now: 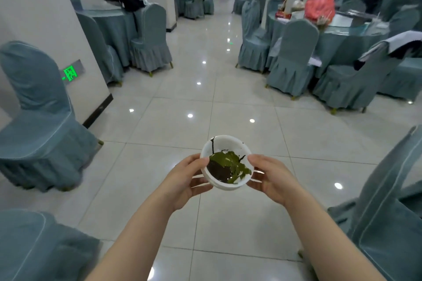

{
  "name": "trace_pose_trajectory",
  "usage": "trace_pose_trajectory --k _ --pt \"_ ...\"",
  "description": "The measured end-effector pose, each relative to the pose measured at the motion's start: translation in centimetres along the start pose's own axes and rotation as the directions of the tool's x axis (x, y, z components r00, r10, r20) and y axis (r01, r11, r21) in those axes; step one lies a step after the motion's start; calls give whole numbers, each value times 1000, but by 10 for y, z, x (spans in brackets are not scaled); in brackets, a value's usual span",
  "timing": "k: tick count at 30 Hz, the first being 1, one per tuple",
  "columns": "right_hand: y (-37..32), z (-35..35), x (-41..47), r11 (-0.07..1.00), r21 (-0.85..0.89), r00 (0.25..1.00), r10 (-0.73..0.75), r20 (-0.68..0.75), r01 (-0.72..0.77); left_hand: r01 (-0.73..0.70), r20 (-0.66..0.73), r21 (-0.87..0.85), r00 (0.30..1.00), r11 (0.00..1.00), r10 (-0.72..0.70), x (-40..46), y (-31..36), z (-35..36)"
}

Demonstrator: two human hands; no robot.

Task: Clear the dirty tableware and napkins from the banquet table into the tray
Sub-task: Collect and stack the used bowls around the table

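Two bare arms reach out over a shiny white tile floor (173, 121). Between the hands is a small white bowl (226, 162). It is held up in the air, well above the floor, in the middle of a wide aisle.

The left hand (186, 178) holds the bowl's left side. Its thumb lies by the rim and its fingers curl under the bowl. The right hand (270, 175) holds the right side the same way, thumb near the rim and fingers curled below. Both hands are half closed around the bowl, one on each side.

The bowl is round, so it has no long side. Its open mouth faces up and tips a little toward the person, so the inside shows. Inside sit dark sauce and green leafy leftovers (228, 166), pooled in the lower, near part. A dark streak runs up the far inside wall.

Chairs in blue-grey covers stand on both sides of the aisle. One chair (38, 116) is at the left, near a wall with a green exit sign (69, 73). At the far right is a round banquet table (342, 29) with a glass top, and a red plastic bag (319, 5) lies on it. Another covered table (114, 23) stands at the far left with a black bag on it.
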State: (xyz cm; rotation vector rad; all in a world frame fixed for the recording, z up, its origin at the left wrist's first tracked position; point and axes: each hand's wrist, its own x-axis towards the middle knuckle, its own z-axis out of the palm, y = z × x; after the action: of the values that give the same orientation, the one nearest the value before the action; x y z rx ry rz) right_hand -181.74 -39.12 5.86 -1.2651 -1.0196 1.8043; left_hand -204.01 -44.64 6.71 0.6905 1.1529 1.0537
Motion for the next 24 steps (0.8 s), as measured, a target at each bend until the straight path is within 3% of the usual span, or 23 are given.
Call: trace_pose_trajectory --k 5,11,17,24 --pt "-45 -12 68 992 -5 992 -124 -3 124 -1 79 -55 997 998 5 100 48 -11" --pt "-94 -55 131 970 86 927 -187 -324 226 9 268 13 963 1000 -12 228 111 12" --pt "-114 -140 136 924 183 744 -141 -654 336 105 375 24 921 994 -106 337 142 98" --pt "-135 -273 135 860 159 536 -148 -831 484 168 524 94 830 981 -192 453 147 242"
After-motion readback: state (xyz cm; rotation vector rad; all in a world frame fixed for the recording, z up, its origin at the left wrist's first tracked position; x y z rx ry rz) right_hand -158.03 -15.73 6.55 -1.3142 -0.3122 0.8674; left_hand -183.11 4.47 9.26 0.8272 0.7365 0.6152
